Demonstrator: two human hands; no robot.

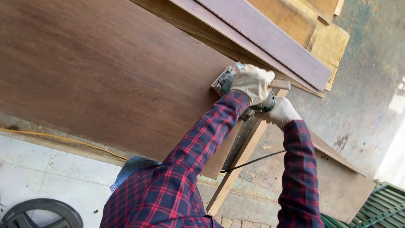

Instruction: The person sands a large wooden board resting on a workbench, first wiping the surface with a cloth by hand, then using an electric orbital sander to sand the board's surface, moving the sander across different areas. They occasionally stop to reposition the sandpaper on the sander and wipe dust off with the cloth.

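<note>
The teal jigsaw [236,84], at the right edge of the dark brown board [105,71], is gripped by the gloved left hand [252,82] and right hand [282,112]; its trailing black cord [253,161] could be snagged

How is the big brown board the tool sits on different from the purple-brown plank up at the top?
The big brown board is very wide and warm brown; the plank is narrow, long and purplish. The board has a power tool on its edge, gripped by the left hand and right hand, both gloved; the plank lies untouched on yellowish boards. Both are flat with a wood-grain look.
</note>
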